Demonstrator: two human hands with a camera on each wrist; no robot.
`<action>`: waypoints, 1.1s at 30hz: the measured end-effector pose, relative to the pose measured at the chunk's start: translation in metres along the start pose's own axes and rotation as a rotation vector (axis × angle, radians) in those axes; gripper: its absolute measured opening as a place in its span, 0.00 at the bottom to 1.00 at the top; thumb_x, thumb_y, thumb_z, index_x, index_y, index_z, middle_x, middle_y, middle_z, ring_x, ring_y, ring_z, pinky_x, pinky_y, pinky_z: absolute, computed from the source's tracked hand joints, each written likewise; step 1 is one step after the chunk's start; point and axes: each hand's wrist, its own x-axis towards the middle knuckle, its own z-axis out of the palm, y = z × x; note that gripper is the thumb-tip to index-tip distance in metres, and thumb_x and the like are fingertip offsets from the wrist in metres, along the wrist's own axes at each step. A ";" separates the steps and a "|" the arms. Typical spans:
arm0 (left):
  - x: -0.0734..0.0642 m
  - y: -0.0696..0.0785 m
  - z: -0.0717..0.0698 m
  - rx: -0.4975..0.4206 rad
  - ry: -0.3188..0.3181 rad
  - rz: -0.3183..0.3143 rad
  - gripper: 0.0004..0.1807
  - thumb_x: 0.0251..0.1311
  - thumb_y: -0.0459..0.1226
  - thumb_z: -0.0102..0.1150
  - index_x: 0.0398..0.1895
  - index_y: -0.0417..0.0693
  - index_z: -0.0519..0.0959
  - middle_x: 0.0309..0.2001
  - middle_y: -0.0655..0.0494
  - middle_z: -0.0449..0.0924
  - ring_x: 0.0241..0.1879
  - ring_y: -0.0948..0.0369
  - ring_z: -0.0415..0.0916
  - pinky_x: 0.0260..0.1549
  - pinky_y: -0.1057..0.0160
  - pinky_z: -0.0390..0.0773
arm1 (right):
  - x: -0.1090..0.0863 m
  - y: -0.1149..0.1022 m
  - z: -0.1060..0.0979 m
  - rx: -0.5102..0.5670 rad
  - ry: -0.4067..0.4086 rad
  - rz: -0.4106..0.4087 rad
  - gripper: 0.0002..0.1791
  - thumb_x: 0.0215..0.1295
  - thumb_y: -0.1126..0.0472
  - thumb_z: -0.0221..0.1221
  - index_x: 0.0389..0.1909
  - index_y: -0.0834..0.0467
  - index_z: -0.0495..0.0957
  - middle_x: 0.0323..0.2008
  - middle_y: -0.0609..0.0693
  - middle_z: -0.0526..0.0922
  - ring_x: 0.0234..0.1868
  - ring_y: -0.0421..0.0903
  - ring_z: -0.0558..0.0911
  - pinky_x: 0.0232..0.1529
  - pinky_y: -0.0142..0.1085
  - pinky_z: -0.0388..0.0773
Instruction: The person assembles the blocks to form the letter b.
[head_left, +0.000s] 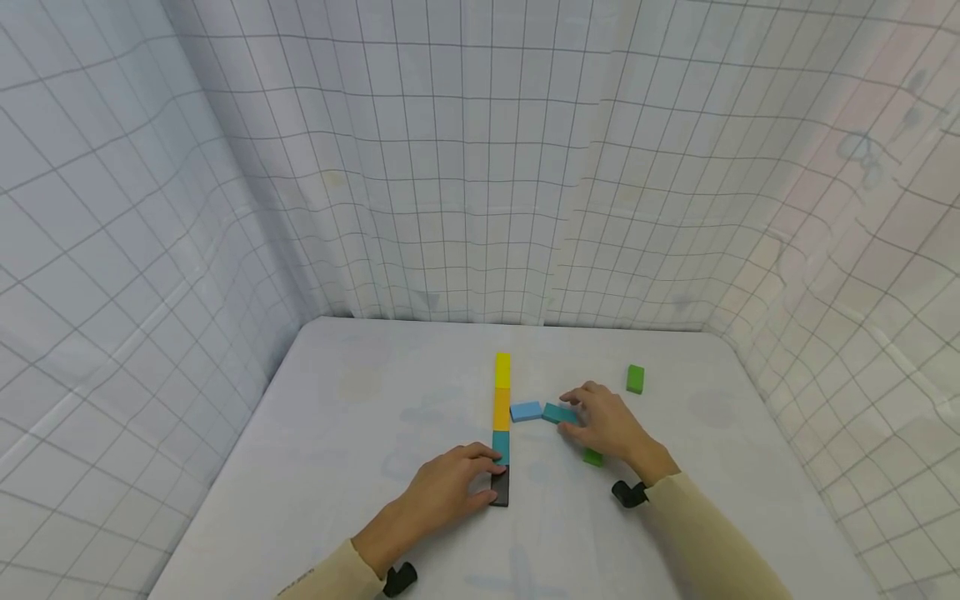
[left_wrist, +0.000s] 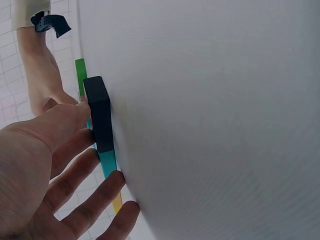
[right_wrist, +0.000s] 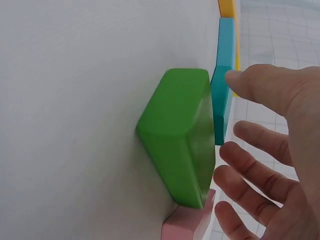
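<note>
Fingers [left_wrist: 95, 205] of your left hand [head_left: 446, 490] are spread apart, not clamped; your thumb touches the black block [head_left: 502, 489], and your index finger reaches to its upper part. That block is the near end of a straight column, with a teal block [head_left: 501, 443], an orange-yellow block [head_left: 502, 408] and a yellow block [head_left: 502, 369] beyond it. Your right hand [head_left: 603, 423] has thumb and fingers apart too, your thumb tip at the right-hand teal block [head_left: 555, 413]. That one lies end to end with a light blue block [head_left: 526, 412], just beside the column. Under your right hand sits a green block [right_wrist: 175, 102], near a pink block [right_wrist: 185, 222]; another green block [head_left: 635, 379] lies farther off.
</note>
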 end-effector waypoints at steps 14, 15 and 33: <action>0.000 0.000 -0.001 -0.014 0.007 0.005 0.18 0.73 0.43 0.83 0.63 0.52 0.95 0.71 0.59 0.89 0.70 0.53 0.89 0.65 0.48 0.93 | -0.028 0.010 -0.009 -0.029 0.078 -0.053 0.29 0.72 0.45 0.80 0.67 0.55 0.90 0.59 0.54 0.90 0.54 0.50 0.84 0.62 0.58 0.88; 0.000 0.000 -0.001 -0.015 0.007 0.006 0.18 0.73 0.43 0.82 0.63 0.52 0.95 0.71 0.59 0.89 0.70 0.53 0.89 0.65 0.48 0.93 | -0.030 0.011 -0.009 -0.026 0.081 -0.053 0.29 0.71 0.45 0.81 0.67 0.54 0.90 0.59 0.54 0.90 0.56 0.49 0.84 0.63 0.58 0.87; 0.000 -0.001 0.000 -0.019 0.008 0.011 0.17 0.74 0.43 0.82 0.62 0.53 0.95 0.70 0.59 0.90 0.68 0.53 0.89 0.61 0.50 0.95 | -0.063 0.022 -0.012 -0.044 0.069 -0.047 0.36 0.61 0.42 0.88 0.65 0.53 0.90 0.52 0.46 0.82 0.50 0.42 0.78 0.54 0.48 0.81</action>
